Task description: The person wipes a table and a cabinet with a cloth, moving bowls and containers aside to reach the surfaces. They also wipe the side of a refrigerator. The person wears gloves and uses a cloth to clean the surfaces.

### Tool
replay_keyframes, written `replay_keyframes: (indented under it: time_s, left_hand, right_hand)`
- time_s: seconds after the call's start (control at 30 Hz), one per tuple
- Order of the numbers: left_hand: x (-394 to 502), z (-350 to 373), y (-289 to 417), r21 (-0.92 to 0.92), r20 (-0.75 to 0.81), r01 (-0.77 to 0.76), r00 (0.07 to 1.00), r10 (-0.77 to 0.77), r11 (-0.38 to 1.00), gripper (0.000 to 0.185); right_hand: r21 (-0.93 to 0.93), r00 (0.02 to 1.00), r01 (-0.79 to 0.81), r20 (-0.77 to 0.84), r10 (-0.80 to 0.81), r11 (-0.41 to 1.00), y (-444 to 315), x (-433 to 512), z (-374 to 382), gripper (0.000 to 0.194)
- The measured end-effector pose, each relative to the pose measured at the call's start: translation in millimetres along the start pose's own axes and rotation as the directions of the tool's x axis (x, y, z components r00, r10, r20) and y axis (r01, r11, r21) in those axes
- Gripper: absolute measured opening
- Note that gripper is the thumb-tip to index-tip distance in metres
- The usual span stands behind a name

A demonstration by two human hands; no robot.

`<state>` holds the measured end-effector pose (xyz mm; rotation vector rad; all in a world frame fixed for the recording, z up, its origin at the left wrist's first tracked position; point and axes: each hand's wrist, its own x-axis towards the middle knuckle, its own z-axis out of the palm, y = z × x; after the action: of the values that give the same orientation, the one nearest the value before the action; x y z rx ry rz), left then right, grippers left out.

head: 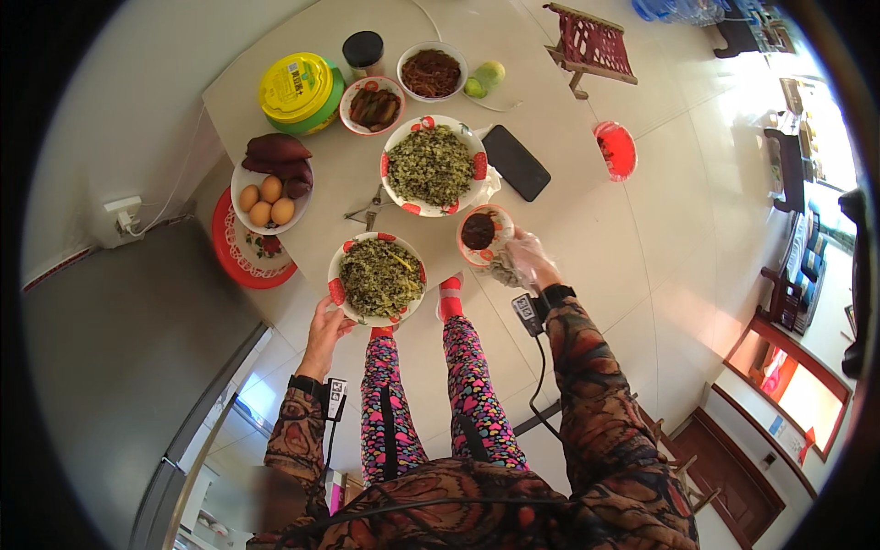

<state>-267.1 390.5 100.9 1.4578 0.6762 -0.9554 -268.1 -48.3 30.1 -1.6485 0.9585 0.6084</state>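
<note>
My left hand [325, 335] grips the lower left rim of a strawberry-patterned bowl [335, 291] at the table's near edge. Chopped, dark green food [378, 278] fills it, and a thin yellow strip lies on top. My right hand [529, 260], in a clear plastic glove, is at the right rim of a small bowl [469, 254] of dark brown sauce [478, 231]. Its fingers close around a greyish-green lump [506, 270], partly hidden by the glove. Beyond stands a larger strawberry-patterned bowl [479, 152] of similar green food [431, 165].
A black phone [517, 163], metal tongs or clippers [372, 209], a bowl [239, 180] of eggs and purple sweet potatoes, a yellow-lidded tub [295, 86], a black-lidded jar [363, 51] and two side-dish bowls [401, 108] [463, 81] share the table [564, 130]. A folding stool [595, 45] stands beyond.
</note>
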Motion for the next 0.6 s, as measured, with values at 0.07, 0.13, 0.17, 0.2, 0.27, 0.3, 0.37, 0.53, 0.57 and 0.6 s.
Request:
replay_keyframes:
  time_s: [0.07,0.13,0.17,0.2,0.27,0.3,0.37,0.53,0.57,0.6]
  left_hand:
    - [0,-1,-1,-0.002,0.024,-0.017,1.000,0.017,1.000,0.048]
    - [1,-2,-2,-0.004,0.035,-0.014,0.999,0.014,1.000,0.048]
    - [2,-2,-2,-0.010,0.037,-0.011,0.999,0.011,1.000,0.048]
    - [3,-3,-3,-0.016,0.038,-0.008,0.999,0.009,1.000,0.048]
    - [5,-4,-5,-0.031,0.008,-0.003,1.000,0.003,1.000,0.047]
    - [6,-3,-8,-0.032,-0.013,0.005,1.000,-0.005,0.999,0.046]
    - [9,-3,-11,-0.060,-0.014,0.001,1.000,-0.002,0.998,0.047]
    - [13,-1,-13,-0.108,0.002,0.021,1.000,-0.021,0.994,0.047]
    - [13,0,-12,-0.118,0.008,0.029,1.000,-0.029,0.993,0.046]
    - [12,1,-10,-0.124,0.008,0.043,0.999,-0.042,0.991,0.045]
  right_hand:
    - [0.030,0.996,-0.087,-0.023,0.087,0.996,-7,-2,-18,0.037]
    - [0.147,0.989,-0.105,-0.088,0.119,0.984,-21,0,-43,0.032]
    - [0.346,0.996,-0.081,-0.015,0.092,0.935,-28,-4,-60,0.029]
    - [0.364,0.999,-0.045,-0.005,0.050,0.930,-39,-5,-75,0.029]
    - [0.424,0.999,0.002,0.037,-0.020,0.906,-66,1,-102,0.029]
    - [0.440,0.998,0.023,0.040,-0.045,0.897,-79,5,-114,0.030]
    - [0.482,0.983,-0.021,0.169,-0.069,0.876,-104,17,-130,0.030]
    - [0.438,0.941,-0.002,0.306,-0.147,0.899,-133,54,-150,0.032]
    - [0.425,0.935,0.005,0.319,-0.155,0.905,-134,60,-153,0.032]
    - [0.418,0.929,0.011,0.333,-0.164,0.909,-134,64,-154,0.033]
